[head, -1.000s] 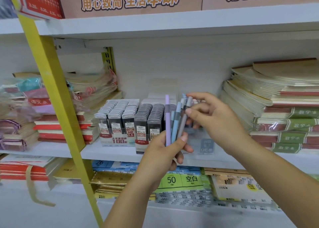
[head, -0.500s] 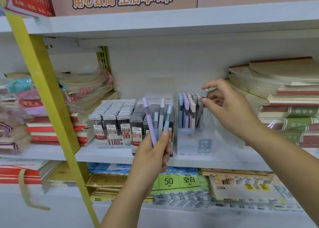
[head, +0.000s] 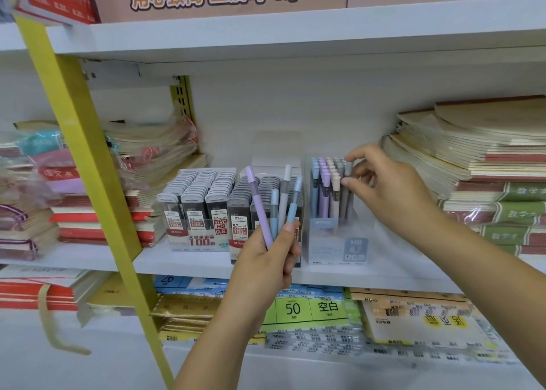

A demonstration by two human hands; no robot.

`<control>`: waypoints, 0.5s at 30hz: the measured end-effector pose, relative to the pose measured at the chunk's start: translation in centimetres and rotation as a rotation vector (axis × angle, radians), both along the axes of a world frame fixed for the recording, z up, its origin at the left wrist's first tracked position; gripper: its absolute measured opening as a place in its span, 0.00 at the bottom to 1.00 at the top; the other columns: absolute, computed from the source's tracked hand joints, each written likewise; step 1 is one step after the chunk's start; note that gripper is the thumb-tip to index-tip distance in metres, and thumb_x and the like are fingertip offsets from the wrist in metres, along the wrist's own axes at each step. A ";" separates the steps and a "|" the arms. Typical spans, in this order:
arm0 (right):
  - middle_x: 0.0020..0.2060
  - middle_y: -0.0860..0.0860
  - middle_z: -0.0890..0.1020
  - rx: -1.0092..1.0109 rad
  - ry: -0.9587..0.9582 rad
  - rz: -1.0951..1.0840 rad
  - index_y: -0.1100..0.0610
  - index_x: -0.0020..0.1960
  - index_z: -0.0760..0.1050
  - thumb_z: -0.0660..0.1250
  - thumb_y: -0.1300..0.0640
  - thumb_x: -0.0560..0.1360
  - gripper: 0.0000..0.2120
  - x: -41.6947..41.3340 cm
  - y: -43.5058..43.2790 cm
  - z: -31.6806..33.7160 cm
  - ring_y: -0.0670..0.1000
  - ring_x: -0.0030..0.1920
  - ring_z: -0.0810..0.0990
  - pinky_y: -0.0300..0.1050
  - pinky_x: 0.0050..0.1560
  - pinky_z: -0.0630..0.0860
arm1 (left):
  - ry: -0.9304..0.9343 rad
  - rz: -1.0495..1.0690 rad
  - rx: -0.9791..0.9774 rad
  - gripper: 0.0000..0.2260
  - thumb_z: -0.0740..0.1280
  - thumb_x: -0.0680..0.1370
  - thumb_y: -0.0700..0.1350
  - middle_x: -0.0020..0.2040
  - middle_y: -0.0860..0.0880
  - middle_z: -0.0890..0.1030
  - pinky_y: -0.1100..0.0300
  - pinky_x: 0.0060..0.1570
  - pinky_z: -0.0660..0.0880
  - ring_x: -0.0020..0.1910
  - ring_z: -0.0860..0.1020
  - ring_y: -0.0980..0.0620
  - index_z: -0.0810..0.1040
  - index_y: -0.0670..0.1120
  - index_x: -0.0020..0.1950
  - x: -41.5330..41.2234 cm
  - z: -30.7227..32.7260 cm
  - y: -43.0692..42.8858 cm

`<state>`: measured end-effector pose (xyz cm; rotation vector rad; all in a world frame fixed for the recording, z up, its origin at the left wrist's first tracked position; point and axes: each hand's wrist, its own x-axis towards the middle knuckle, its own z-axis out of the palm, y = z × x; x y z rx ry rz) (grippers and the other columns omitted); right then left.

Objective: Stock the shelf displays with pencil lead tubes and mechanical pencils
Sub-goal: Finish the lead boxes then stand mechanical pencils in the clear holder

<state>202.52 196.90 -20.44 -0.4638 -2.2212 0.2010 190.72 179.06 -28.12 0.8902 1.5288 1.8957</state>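
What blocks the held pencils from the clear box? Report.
Nothing visible between the mechanical pencils in the left hand and the clear pencil box; the right hand pinches a grey pencil at its right edge.

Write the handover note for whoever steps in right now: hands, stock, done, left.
Left hand grips four pencils: one purple, two blue, one grey.
Right hand pinches the top of a grey pencil at the right edge of the clear pencil box on the middle shelf.
Done: the pencil box looks nearly full, and the lead tube boxes to its left look full.
Left: seat the grey pencil, then slot in the four held ones if room allows.
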 end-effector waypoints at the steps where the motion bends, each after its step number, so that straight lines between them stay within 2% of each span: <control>1: 0.41 0.44 0.74 0.060 -0.008 -0.024 0.49 0.56 0.74 0.72 0.56 0.74 0.13 -0.1 0.0 -0.1 0.47 0.43 0.74 0.36 0.37 0.66 | -0.005 -0.007 0.009 0.12 0.64 0.82 0.53 0.35 0.50 0.78 0.66 0.25 0.67 0.28 0.70 0.58 0.81 0.45 0.53 0.0 0.1 0.0; 5: 0.44 0.48 0.68 0.051 -0.079 -0.112 0.52 0.57 0.79 0.71 0.56 0.75 0.11 -0.8 -0.1 -0.3 0.48 0.45 0.69 0.39 0.36 0.63 | -0.032 -0.048 0.055 0.11 0.64 0.82 0.52 0.36 0.49 0.77 0.66 0.26 0.67 0.29 0.69 0.57 0.85 0.55 0.48 0.3 0.5 -0.2; 7: 0.45 0.47 0.68 0.021 -0.094 -0.124 0.52 0.61 0.78 0.69 0.56 0.76 0.13 -0.8 -0.4 -0.5 0.47 0.46 0.68 0.40 0.40 0.63 | -0.034 -0.068 0.067 0.11 0.63 0.82 0.51 0.36 0.49 0.77 0.65 0.27 0.66 0.29 0.69 0.57 0.86 0.58 0.47 0.5 0.8 -0.3; 10: 0.46 0.44 0.71 -0.014 0.105 -0.055 0.51 0.63 0.76 0.65 0.56 0.79 0.13 -0.1 -2.2 -0.6 0.42 0.42 0.70 0.30 0.41 0.65 | -0.020 -0.077 0.071 0.12 0.63 0.83 0.51 0.36 0.49 0.77 0.65 0.27 0.66 0.29 0.69 0.57 0.86 0.56 0.47 0.8 1.0 -0.3; 11: 0.44 0.42 0.74 -0.088 0.191 0.027 0.50 0.62 0.76 0.65 0.56 0.79 0.12 0.1 -3.0 -0.6 0.41 0.42 0.73 0.28 0.40 0.68 | -0.011 -0.076 0.072 0.12 0.63 0.83 0.51 0.36 0.49 0.78 0.65 0.27 0.67 0.29 0.69 0.57 0.86 0.55 0.47 0.8 1.0 -0.2; 13: 0.41 0.42 0.80 -0.375 0.253 0.231 0.47 0.62 0.75 0.66 0.55 0.78 0.13 0.2 -4.4 -0.4 0.39 0.42 0.78 0.27 0.41 0.72 | 0.016 -0.077 0.061 0.11 0.63 0.82 0.51 0.36 0.49 0.78 0.65 0.28 0.68 0.30 0.70 0.57 0.86 0.54 0.48 1.0 1.0 -0.1; 15: 0.41 0.45 0.84 -0.630 0.216 0.370 0.48 0.62 0.75 0.68 0.57 0.77 0.15 -0.2 -5.5 -0.2 0.42 0.42 0.82 0.34 0.41 0.76 | 0.050 -0.084 0.043 0.11 0.63 0.82 0.52 0.36 0.47 0.77 0.64 0.28 0.69 0.30 0.71 0.56 0.85 0.53 0.47 1.3 1.0 0.1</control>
